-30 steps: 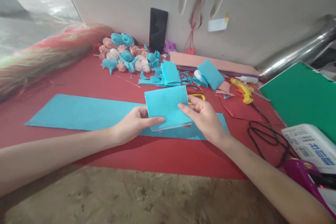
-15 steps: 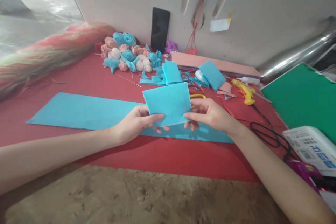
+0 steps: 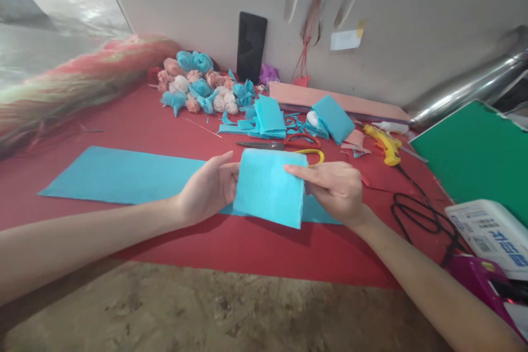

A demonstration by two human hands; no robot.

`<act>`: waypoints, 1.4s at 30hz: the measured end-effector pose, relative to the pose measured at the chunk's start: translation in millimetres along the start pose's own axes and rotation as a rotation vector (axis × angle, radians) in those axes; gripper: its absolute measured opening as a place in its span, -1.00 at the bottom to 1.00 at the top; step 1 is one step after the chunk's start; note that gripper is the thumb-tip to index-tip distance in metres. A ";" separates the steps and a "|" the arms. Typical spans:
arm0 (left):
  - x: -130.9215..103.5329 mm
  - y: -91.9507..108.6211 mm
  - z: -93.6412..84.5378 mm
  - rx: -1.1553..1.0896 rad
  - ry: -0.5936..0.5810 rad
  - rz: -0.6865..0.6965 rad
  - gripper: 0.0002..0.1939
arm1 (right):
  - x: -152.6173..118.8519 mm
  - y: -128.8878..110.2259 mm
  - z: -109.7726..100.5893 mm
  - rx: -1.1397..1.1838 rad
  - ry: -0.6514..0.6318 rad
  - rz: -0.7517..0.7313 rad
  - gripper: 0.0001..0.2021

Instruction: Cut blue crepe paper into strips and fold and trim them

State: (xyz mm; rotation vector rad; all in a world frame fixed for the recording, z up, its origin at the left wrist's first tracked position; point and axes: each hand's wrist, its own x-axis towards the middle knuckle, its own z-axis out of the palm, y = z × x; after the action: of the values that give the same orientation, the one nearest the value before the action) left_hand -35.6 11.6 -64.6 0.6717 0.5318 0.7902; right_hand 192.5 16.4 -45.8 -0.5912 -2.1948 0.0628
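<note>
I'm seeing both hands gripping the folded blue sheet (image 3: pixel 270 187): left hand (image 3: pixel 208 190) pinching its left edge, right hand (image 3: pixel 336 187) clamping its right edge (thumb on top). It's hovering just above the long blue strip (image 3: pixel 124 173), scissors (image 3: pixel 284 146) lying just behind it.

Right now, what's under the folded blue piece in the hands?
Under the folded blue piece: the long blue sheet on the red mat. Left hand fingers behind it are hidden.

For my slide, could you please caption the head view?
Both hands, left hand and right hand, hold a folded blue sheet above a red mat.
</note>
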 end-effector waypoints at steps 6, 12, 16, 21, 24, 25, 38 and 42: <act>-4.0 -2.5 2.5 0.168 0.094 0.043 -0.83 | -11.5 -0.8 3.8 -0.209 0.016 0.034 -0.68; -4.5 -6.4 2.9 0.308 0.159 0.064 -0.84 | 3.5 -9.7 5.9 0.370 0.096 0.809 -0.63; -7.2 -7.9 0.2 0.436 0.104 -0.022 -0.80 | 12.7 -8.6 5.5 0.813 -0.125 1.036 -0.60; -8.5 -6.3 2.0 0.513 0.233 0.162 -0.77 | 17.6 -16.1 6.7 0.797 -0.169 1.035 -0.79; -7.1 -2.7 4.2 0.504 0.349 0.370 -0.64 | 19.6 -21.6 9.4 0.816 -0.170 1.084 -0.79; -6.7 -1.6 4.6 0.496 0.359 0.397 -0.56 | 19.8 -23.0 10.6 0.816 -0.183 1.111 -0.79; -9.4 -2.2 1.9 0.783 0.281 0.114 -0.52 | 11.1 -17.3 22.6 0.846 -0.192 1.197 -0.67; -8.3 -2.8 0.7 0.769 0.203 0.083 -0.54 | 8.3 -4.1 18.6 0.619 -0.110 1.073 -0.74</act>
State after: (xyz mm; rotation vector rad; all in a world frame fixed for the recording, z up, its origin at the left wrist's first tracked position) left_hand -38.8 3.4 -64.6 1.3338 1.0173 0.7263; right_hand 172.5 19.3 -50.8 -1.3160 -1.5727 1.2872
